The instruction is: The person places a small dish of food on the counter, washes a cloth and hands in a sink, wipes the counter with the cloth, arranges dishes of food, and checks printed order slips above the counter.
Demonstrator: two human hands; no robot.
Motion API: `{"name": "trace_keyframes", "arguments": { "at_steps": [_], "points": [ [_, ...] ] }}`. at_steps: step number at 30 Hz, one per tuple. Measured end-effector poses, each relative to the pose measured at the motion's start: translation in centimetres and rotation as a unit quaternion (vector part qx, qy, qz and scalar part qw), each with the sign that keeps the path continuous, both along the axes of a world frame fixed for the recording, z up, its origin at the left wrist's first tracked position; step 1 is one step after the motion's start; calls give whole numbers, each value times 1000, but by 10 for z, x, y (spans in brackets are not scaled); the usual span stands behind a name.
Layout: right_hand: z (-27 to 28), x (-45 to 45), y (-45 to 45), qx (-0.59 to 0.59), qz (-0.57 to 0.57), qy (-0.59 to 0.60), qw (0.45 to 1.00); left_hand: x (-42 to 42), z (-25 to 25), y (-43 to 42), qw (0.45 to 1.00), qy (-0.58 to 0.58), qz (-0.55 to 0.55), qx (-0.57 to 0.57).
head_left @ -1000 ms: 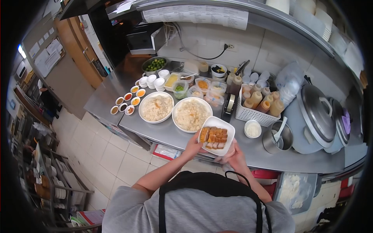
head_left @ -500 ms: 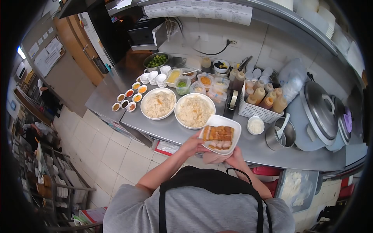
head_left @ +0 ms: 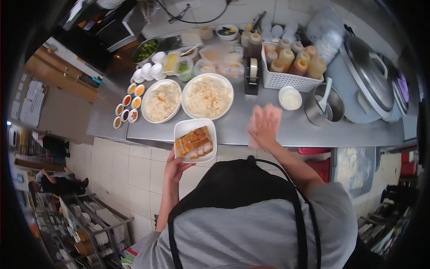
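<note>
A white square dish (head_left: 214, 142) holds sliced, brown-crusted roast pork (head_left: 194, 142). My left hand (head_left: 175, 167) grips its lower left edge, tilted in front of the counter. My right hand (head_left: 265, 131) is spread over a pink cloth (head_left: 268, 115), pressing it against the steel counter near its front edge. Part of the cloth is hidden under my palm. Behind the dish stand two white bowls of rice, a left bowl (head_left: 161, 101) and a right bowl (head_left: 208, 96), each with brownish bits on top.
Several small sauce cups (head_left: 127, 100) line the counter's left end. A tape dispenser (head_left: 252, 76), a white basket (head_left: 291, 81) of squeeze bottles, a small white bowl (head_left: 290, 98) and a steel pot (head_left: 323, 110) with a ladle stand to the right. Large lidded pots (head_left: 365, 76) are farther right.
The dish has moved left, from both hands into my left hand alone. My right hand has left it and now presses the pink cloth onto the counter. The view has shifted.
</note>
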State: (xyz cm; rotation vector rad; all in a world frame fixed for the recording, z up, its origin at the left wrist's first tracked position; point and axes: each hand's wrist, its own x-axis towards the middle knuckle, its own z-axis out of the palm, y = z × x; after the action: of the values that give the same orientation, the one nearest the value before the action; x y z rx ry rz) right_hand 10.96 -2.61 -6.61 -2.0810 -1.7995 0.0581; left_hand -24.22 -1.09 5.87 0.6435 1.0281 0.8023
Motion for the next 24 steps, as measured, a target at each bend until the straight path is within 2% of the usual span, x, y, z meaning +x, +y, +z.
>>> {"name": "trace_keyframes", "arguments": {
  "at_steps": [4, 6, 8, 10, 11, 12, 13, 15, 16, 18, 20, 22, 24],
  "points": [
    [-6, -3, 78, 26, -46, -12, 999, 3, -7, -5, 1000, 25, -4, -5],
    [3, -21, 86, 43, -71, -28, 996, 9, -8, -7, 1000, 15, -18, -15],
    [46, -54, 74, 8, -42, -128, 991, 23, -6, -9, 1000, 3, -8, -4],
    [3, -88, 77, 131, 9, -157, 979, 28, -18, -2, 999, 1, -37, -35],
    [12, -93, 72, 152, 23, -163, 975, 34, -18, 1, 998, -12, -51, -32],
    [32, -94, 60, 148, 110, 61, 981, 41, -16, 4, 997, -24, -64, -33],
    [54, -91, 43, 125, 197, 279, 932, 50, -11, 5, 996, -61, -69, -21],
    [70, -78, 11, 77, 257, 275, 923, 62, -12, 9, 995, -66, -67, -21],
    [68, -61, -2, 76, 226, 54, 970, 67, -13, 14, 994, -65, -82, -29],
    [25, -13, -41, -20, 212, -122, 970, 74, -18, 21, 993, -78, -85, -20],
    [31, 28, -79, -33, 161, -98, 981, 78, -20, 24, 990, -65, -125, -27],
    [19, 69, -116, -41, 90, -133, 986, 84, -13, 24, 990, -69, -126, -17],
    [21, 100, -140, -34, 29, -95, 994, 87, -10, 25, 987, -47, -153, -16]
  ]
}}
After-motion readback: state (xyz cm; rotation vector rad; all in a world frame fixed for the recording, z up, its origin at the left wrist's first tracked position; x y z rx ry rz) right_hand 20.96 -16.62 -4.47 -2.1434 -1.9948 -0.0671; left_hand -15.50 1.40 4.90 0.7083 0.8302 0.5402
